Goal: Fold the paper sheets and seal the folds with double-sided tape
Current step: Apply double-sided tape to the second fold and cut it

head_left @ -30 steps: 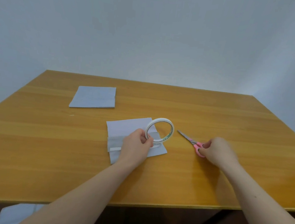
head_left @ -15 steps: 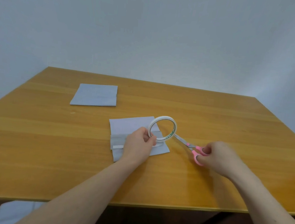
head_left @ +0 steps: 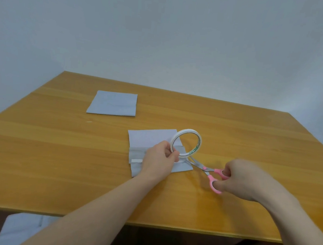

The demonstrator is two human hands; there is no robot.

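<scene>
Since a second ago our right hand (head_left: pixel 243 179) has carried the scissors (head_left: pixel 207 169) from beside the paper (head_left: pixel 151 139) up to the tape roll (head_left: pixel 187 142), blades parted just under it. We judge a strip, laid across the paper, is about to be cut. Our left hand (head_left: pixel 160 162) pinches the roll upright over the paper; right fingers grip the pink handles. Another folded sheet (head_left: pixel 112 104) lies well beyond the roll.
</scene>
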